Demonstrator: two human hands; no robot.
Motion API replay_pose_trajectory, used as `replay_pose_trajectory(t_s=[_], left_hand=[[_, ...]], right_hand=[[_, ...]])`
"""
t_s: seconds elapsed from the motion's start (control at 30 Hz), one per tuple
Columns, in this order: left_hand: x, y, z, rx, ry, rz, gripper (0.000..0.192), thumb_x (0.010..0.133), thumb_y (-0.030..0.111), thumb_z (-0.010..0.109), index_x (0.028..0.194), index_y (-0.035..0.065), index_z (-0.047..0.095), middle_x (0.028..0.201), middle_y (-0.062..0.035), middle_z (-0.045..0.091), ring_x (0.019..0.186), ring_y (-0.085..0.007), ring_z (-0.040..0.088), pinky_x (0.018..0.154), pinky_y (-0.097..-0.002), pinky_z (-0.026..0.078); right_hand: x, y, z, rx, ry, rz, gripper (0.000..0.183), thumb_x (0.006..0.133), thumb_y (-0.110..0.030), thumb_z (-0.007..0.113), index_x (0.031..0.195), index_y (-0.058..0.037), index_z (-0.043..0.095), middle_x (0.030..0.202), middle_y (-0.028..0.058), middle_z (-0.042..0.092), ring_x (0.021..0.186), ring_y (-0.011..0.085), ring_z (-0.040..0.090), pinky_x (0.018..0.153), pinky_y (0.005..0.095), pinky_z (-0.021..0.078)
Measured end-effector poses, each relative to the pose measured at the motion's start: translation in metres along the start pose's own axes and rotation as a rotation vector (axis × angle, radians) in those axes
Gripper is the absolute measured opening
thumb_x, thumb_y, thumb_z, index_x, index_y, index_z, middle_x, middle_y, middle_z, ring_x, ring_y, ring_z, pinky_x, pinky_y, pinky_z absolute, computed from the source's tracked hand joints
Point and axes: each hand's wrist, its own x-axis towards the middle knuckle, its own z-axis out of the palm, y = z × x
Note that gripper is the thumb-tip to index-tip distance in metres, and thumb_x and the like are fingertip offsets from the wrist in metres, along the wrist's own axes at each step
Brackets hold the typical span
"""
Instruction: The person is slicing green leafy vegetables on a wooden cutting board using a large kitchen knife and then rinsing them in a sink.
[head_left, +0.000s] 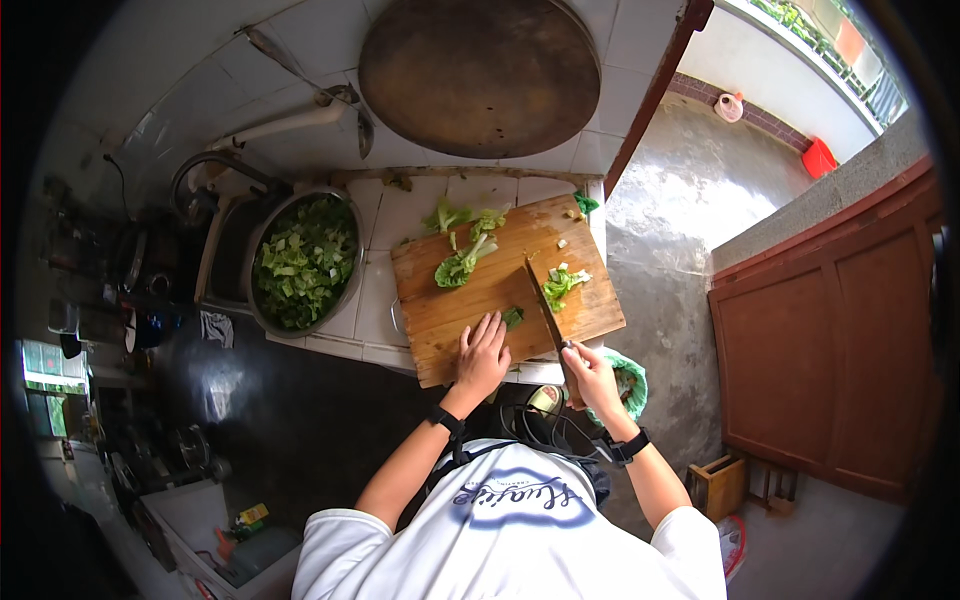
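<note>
My right hand (596, 379) grips the handle of a kitchen knife (546, 301), whose blade is seen edge-on over the wooden cutting board (427, 326). Just right of the blade lies a small heap of chopped lettuce (561, 286). My left hand (482, 358) is spread on the board near its front edge. A dark green leaf piece (513, 318) lies against its fingertips; whether they press on it is unclear. Farther back on the board rest uncut lettuce leaves (463, 262), with a few more at its back left edge.
A metal basin (361, 247) of cut greens stands left of the board, partly over the sink (232, 259) with its faucet (214, 159). Below the counter's front is a green-lined bin (636, 382). A large round board (480, 75) leans against the tiled wall. At right stands a brown door (825, 330).
</note>
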Motion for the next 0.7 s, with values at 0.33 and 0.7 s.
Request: replay_pose_trajectory(t_s=[0.33, 0.7], left_hand=[[-0.004, -0.005, 0.001, -0.005, -0.037, -0.003, 0.044, 0.078, 0.017, 0.052, 0.119, 0.0019, 0.049, 0.134, -0.0119, 0.039, 0.126, -0.0252, 0.034, 0.098, -0.0492, 0.026], [-0.003, -0.005, 0.003, -0.011, -0.076, -0.001, 0.042, 0.081, 0.017, 0.051, 0.119, 0.0012, 0.048, 0.133, -0.0134, 0.039, 0.126, -0.0252, 0.032, 0.099, -0.0465, 0.025]], right_hand=[[-0.024, -0.006, 0.017, 0.087, -0.085, 0.018, 0.03, 0.089, -0.023, 0.053, 0.109, 0.0006, 0.053, 0.051, -0.0002, 0.048, 0.033, 0.0076, 0.043, 0.032, 0.0219, 0.039], [0.023, 0.001, 0.03, -0.057, -0.105, -0.073, 0.03, 0.089, -0.028, 0.052, 0.103, -0.0009, 0.057, 0.055, -0.0007, 0.049, 0.035, 0.0086, 0.044, 0.03, 0.0231, 0.0356]])
